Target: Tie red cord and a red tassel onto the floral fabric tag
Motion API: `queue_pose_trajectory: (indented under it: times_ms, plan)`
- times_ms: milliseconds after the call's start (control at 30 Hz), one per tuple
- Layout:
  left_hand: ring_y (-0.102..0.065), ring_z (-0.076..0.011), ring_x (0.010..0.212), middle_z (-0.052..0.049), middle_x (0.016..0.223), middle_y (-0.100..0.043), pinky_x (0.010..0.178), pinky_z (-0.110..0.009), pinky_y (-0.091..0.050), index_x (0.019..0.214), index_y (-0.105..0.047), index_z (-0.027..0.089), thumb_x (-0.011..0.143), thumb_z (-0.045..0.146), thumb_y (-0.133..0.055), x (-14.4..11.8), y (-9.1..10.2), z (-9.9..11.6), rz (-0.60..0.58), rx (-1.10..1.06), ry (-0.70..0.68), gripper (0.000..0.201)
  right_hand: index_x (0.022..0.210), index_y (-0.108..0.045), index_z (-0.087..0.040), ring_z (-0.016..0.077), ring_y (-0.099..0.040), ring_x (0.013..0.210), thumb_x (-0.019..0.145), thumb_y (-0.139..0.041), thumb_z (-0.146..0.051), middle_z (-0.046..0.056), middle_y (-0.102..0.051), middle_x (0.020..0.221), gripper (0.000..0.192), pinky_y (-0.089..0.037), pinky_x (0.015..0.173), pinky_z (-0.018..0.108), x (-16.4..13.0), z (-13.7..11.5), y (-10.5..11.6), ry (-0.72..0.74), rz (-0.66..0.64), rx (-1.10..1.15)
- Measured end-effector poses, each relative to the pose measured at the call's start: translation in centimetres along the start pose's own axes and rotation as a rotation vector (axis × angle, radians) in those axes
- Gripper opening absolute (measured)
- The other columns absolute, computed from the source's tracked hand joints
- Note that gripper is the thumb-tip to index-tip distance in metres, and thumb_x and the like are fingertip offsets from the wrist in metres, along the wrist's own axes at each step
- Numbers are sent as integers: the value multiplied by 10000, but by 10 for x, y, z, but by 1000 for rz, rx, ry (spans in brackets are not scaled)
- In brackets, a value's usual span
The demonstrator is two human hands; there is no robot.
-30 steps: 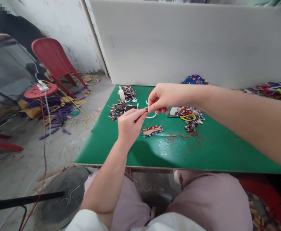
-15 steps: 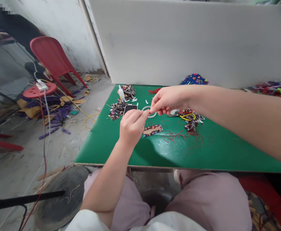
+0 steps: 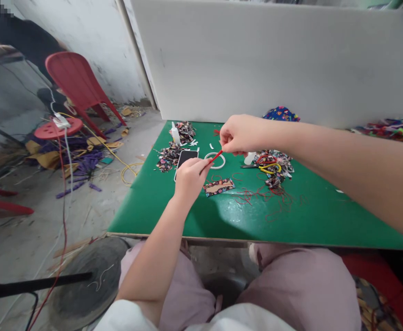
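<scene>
A short, thin red strip, perhaps cord, (image 3: 217, 156) stretches between my two hands above the green table. My left hand (image 3: 190, 178) pinches its lower end with the fingers closed. At the upper end, my right hand (image 3: 237, 136) is closed with thumb and fingers together. Behind the strip lies a white ring (image 3: 224, 162) on the tabletop. A phone (image 3: 186, 156) is partly covered by my left hand. Below the hands rests a flat piece of flowered fabric (image 3: 219, 187) with a tan middle. Loose red threads (image 3: 245, 197) are scattered to its right.
Scissors with yellow and red handles (image 3: 269, 168) lie beside a heap of patterned scraps (image 3: 280, 179). A white bottle (image 3: 175, 133) stands at the back left among more scraps. A white panel (image 3: 256, 59) borders the table's far side. A red chair (image 3: 73, 82) stands left.
My hands have drawn apart, the right one moving up and slightly right. The red strip now shows between them, and more of the phone is visible.
</scene>
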State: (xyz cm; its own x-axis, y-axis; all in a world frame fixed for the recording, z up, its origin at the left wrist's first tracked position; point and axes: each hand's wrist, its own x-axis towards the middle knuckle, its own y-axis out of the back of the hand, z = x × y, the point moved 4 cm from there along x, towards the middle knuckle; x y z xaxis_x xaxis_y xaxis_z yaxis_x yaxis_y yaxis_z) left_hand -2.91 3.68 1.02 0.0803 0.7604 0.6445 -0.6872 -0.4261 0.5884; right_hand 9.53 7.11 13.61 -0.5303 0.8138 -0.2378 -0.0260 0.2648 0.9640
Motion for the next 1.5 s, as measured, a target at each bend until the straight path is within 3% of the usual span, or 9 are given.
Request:
queue_pose_trajectory:
  times_ms: [100, 200, 400, 633, 833, 1067, 1233, 1367, 1500]
  plan:
    - [-632, -189, 795, -62, 865, -700, 758, -317, -470, 896, -702, 189, 811, 293, -561, 0, -8, -15, -291, -66, 98, 195, 634, -630, -147, 132, -584, 505, 705, -547, -119, 16, -600, 526, 112, -428, 501, 244, 5, 5, -5, 28, -48, -49]
    - [-614, -185, 969, -54, 1056, -671, 834, -306, -471, 1110, -617, 204, 803, 218, -539, 0, -6, -16, -381, -230, 129, 317, 629, -632, -144, 122, -567, 473, 700, -559, -129, 5, -587, 506, 103, -417, 488, 245, 11, 7, -15, 65, -109, -44]
    - [-572, -204, 1078, -98, 1135, -619, 911, -344, -446, 1380, -264, 191, 790, 190, -546, 0, -10, 17, -464, -1078, 309, 654, 661, -661, -151, 112, -551, 482, 701, -560, -140, 0, -604, 538, 109, -387, 483, 242, 18, -1, -30, 194, -180, -62]
    - [-668, -163, 740, -29, 853, -648, 738, -332, -523, 1284, -350, 194, 782, 211, -592, -4, -21, 18, -423, -1255, 449, 558, 686, -661, -145, 117, -533, 533, 722, -533, -149, 20, -615, 583, 134, -334, 496, 243, 8, -16, -23, 295, -55, -256]
    - [-650, -152, 721, -60, 882, -657, 694, -315, -536, 1155, -540, 141, 791, 238, -561, -24, -21, -2, -648, -1030, 498, 377, 724, -641, -143, 90, -542, 548, 723, -547, -168, 8, -629, 628, 97, -362, 524, 207, 1, -1, -50, 265, -1, -28]
    - [-646, -140, 749, -42, 951, -683, 697, -266, -526, 1148, -593, 197, 800, 137, -406, -61, -2, -40, -1070, -294, 398, 400, 637, -545, -144, 76, -524, 397, 741, -534, -108, -31, -548, 461, 110, -441, 420, 182, -19, 29, -175, -248, -204, 761]
    - [-610, -197, 992, -78, 1088, -655, 864, -324, -480, 1169, -574, 178, 852, 177, -367, -58, 19, 9, -787, 136, -13, 378, 676, -527, -143, 60, -516, 376, 763, -523, -125, -33, -547, 498, 88, -459, 390, 167, -34, 38, -206, -328, -230, 834]
    - [-426, -222, 1249, -133, 1297, -514, 1039, -363, -341, 1186, -543, 129, 865, 299, -449, -99, -10, 66, -685, 135, -302, 376, 706, -532, -148, 56, -514, 393, 766, -520, -146, -36, -540, 511, 61, -469, 397, 161, -42, 42, -208, -319, -235, 851]
    - [-310, -277, 1320, -148, 1413, -364, 1075, -447, -268, 1311, -414, 149, 810, 529, -485, -140, -37, 54, -755, 235, -288, 633, 716, -533, -150, 52, -509, 398, 758, -532, -180, -30, -546, 529, 51, -460, 393, 148, -48, 45, -212, -291, -226, 832]
